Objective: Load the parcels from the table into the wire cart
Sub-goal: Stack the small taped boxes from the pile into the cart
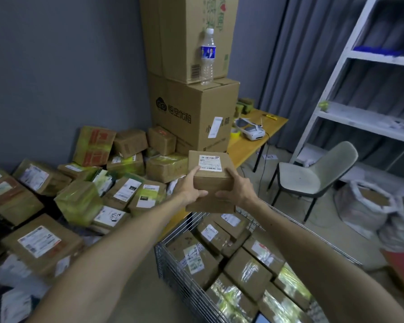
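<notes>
I hold a small brown cardboard parcel (209,173) with a white shipping label on top, up in the air between the table and the cart. My left hand (189,187) grips its left side, thumb on top. My right hand (237,187) grips its right side. A second brown box (210,205) shows right beneath the held parcel. Below and to the right stands the wire cart (173,264), with several taped and labelled parcels (247,269) in it. The yellow table (245,148) on the left carries a heap of parcels (117,183).
Two big cartons (194,113) are stacked at the back of the table with a water bottle (207,57) on the lower one. A grey chair (313,173) stands right of the cart, white shelving (364,117) behind it, and white sacks (369,206) on the floor.
</notes>
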